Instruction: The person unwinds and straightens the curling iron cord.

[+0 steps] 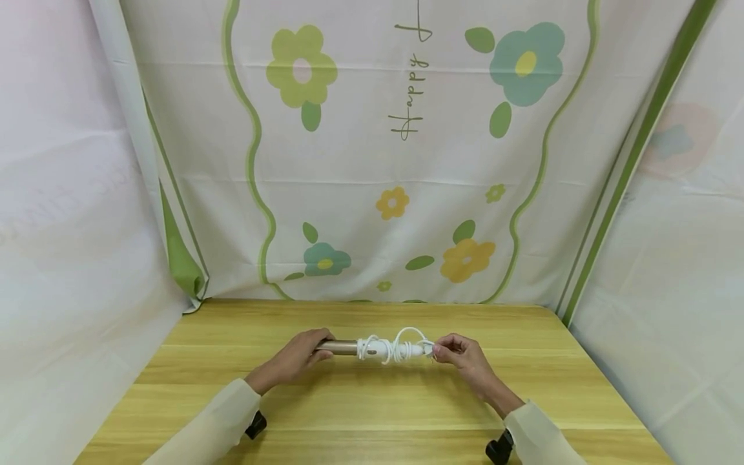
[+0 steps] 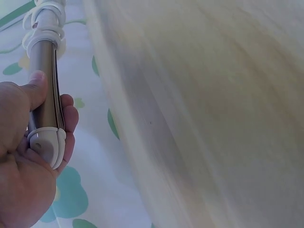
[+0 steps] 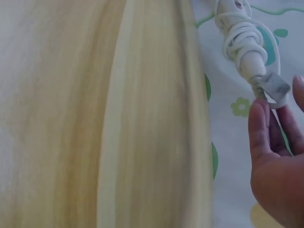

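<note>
A curling iron [image 1: 343, 347] with a gold-brown barrel and a white handle is held level above the wooden table in the head view. Its white power cord [image 1: 398, 352] is wound in loose loops around the handle. My left hand [image 1: 299, 355] grips the barrel's tip end, the thumb along the gold side and the fingers behind the white end cap [image 2: 45, 145]. At the handle's other end, my right hand [image 1: 465, 358] has its fingertips on the cord beside a greyish tag [image 3: 275, 86]. The right thumb shows only partly in the right wrist view.
Beneath both hands lies the wood-grain table [image 1: 372, 410]. A white cloth with printed flowers [image 1: 360, 161] hangs behind it, and pale cloth walls [image 1: 668, 271] stand at both sides. Dark wrist devices [image 1: 500, 447] sit by the sleeve cuffs.
</note>
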Motion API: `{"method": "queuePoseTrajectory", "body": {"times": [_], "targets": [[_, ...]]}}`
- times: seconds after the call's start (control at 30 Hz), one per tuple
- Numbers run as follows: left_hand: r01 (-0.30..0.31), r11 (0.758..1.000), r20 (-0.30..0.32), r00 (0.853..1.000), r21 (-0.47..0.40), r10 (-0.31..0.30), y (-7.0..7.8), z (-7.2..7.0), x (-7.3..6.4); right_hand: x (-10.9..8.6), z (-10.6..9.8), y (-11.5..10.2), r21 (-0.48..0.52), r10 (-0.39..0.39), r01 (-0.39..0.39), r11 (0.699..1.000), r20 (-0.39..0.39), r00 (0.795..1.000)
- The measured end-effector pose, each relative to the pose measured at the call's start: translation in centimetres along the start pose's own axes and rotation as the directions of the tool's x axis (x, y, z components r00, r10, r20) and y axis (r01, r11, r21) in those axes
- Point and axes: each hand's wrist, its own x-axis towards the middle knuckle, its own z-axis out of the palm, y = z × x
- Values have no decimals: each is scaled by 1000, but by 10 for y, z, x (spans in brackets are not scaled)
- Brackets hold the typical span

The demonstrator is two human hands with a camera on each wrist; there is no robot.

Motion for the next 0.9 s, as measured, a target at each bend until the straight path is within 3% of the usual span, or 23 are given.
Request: {"method": "queuePoseTrajectory", "body": {"times": [0.13, 0.23, 0.53, 0.9], "targets": [[26, 1000, 14, 1000, -9, -26, -2, -1, -2, -1, -2, -1, -15, -14, 15, 1000, 94, 996], [29, 1000, 25, 999, -8, -29, -3, -1, -3, 0, -1, 1, -66, -32, 40, 997, 122, 992], [3, 1000, 41, 999, 4, -4, -2, -3, -6, -4, 4, 1, -294, -140, 157, 943, 78, 987], [-24, 1000, 27, 999, -4, 24, -1, -1, -3, -3, 6, 1, -353, -184, 172, 920, 0, 983]]}}
